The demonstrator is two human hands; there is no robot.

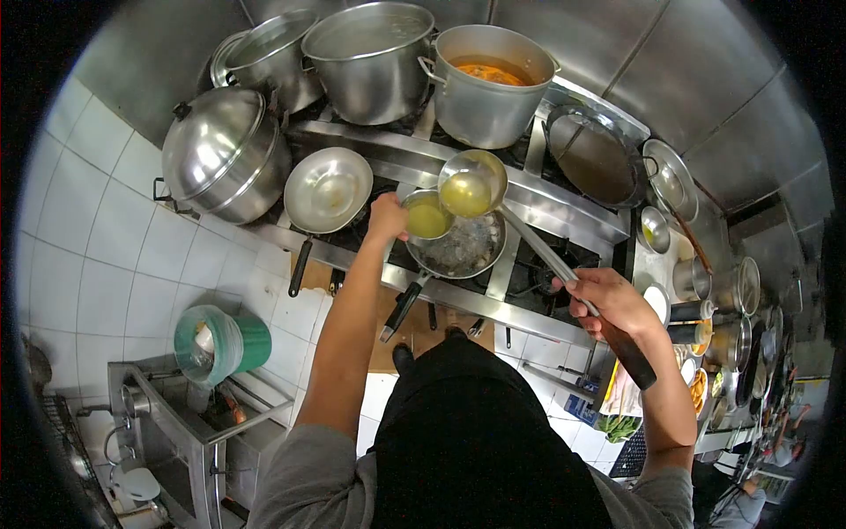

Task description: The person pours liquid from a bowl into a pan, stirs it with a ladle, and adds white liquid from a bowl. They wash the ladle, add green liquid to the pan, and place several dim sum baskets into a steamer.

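My right hand grips the dark handle of a long steel ladle, whose bowl holds yellow liquid and hovers above a frying pan on the stove. My left hand holds a small bowl of yellow liquid at the pan's left rim, right beside the ladle bowl. The pan contains a wet, greyish, bubbling layer. An empty steel pan sits on the burner to the left.
Tall stockpots stand at the back; one holds orange broth. A lidded steamer pot sits at left. A dark wok and small containers line the right counter. A green bin stands on the floor at left.
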